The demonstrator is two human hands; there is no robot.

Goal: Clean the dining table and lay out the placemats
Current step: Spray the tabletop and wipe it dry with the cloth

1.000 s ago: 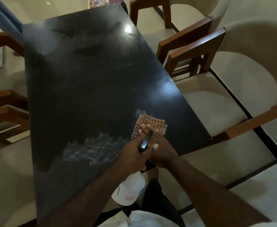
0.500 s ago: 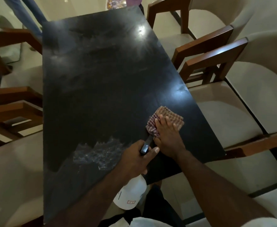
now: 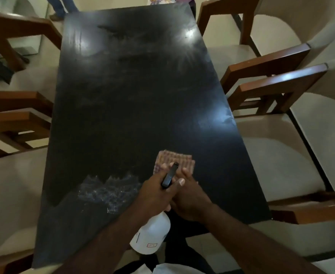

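Observation:
The long black dining table (image 3: 127, 99) runs away from me, with a wet, foamy patch (image 3: 107, 190) near its front. A folded checked brown cloth (image 3: 175, 160) lies flat on the table to the right of that patch. My right hand (image 3: 190, 196) presses down on the cloth's near half. My left hand (image 3: 154, 194) grips the black trigger head of a white spray bottle (image 3: 151, 236), whose body hangs below the table's front edge. The left hand partly overlaps the right. No placemats are in sight.
Wooden armchairs with cream seats stand along both sides: two on the right (image 3: 277, 82) and two on the left (image 3: 14, 123). A person's legs (image 3: 59, 6) show at the far left end, and something colourful (image 3: 158, 0) lies beyond the far edge.
My right hand has slid the cloth back leftward and nearer, towards the wet patch, after reaching right. The left hand keeps hold of the spray bottle.

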